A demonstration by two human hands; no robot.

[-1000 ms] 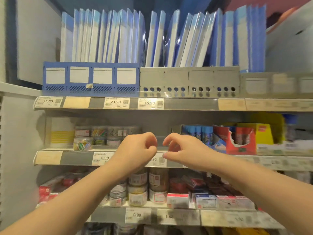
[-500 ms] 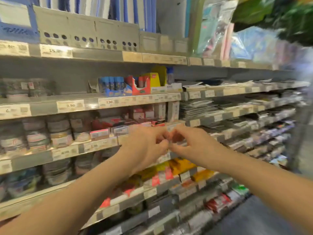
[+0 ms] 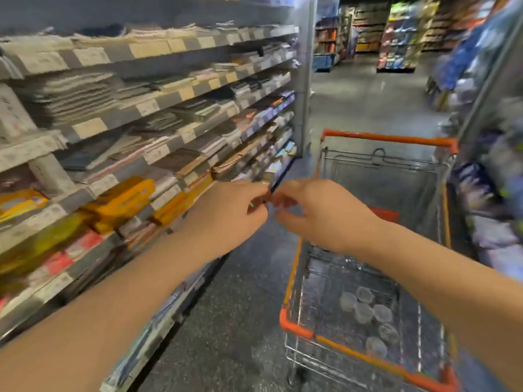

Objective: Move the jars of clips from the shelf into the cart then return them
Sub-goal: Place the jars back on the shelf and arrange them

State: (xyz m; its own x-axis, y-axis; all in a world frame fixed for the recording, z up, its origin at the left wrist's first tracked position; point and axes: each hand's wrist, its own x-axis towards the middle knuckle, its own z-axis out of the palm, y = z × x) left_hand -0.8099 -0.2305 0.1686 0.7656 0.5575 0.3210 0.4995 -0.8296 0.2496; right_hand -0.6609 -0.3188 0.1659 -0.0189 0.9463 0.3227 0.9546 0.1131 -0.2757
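Jars [image 3: 363,312] no longer face the hands: the shelf [image 3: 147,107] has swung left of the left hand [image 3: 226,213], which meets the right hand [image 3: 322,216], fingers curled, hold unclear. Several lie below-right in the cart [image 3: 387,139], so returning looks next.

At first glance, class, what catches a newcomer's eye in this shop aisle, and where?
The left hand and right hand meet mid-frame, fingers curled, anything between them blurred. At right stands an orange-rimmed wire cart with clear jars on its floor. Stocked shelves run along the left.
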